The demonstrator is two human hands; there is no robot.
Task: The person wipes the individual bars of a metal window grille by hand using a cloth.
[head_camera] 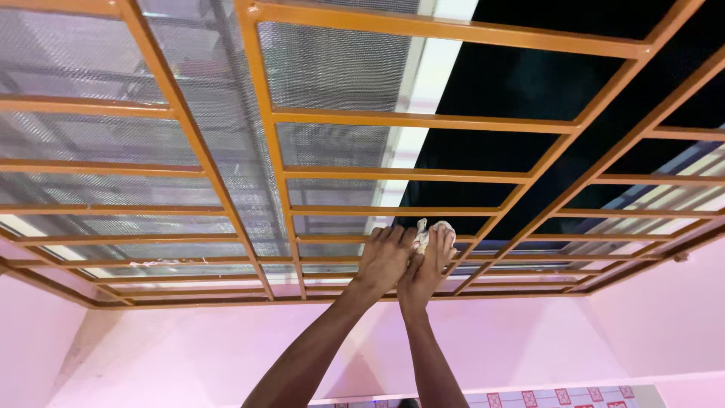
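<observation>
Both my arms reach up to an orange metal window grille (423, 121) with many horizontal bars. My left hand (385, 255) lies flat against a low bar, fingers together, touching the edge of a small white cloth (436, 228). Right beside it, my right hand (428, 266) presses the crumpled cloth against the same bar with its fingers closed over it. The two hands touch each other. Most of the cloth is hidden under my fingers.
Behind the left part of the grille is a grey mesh screen (332, 68); behind the right part is dark glass (529, 83). Pink walls (189, 347) surround the window. A strip of red-and-white patterned tiles (559, 397) shows at the bottom right.
</observation>
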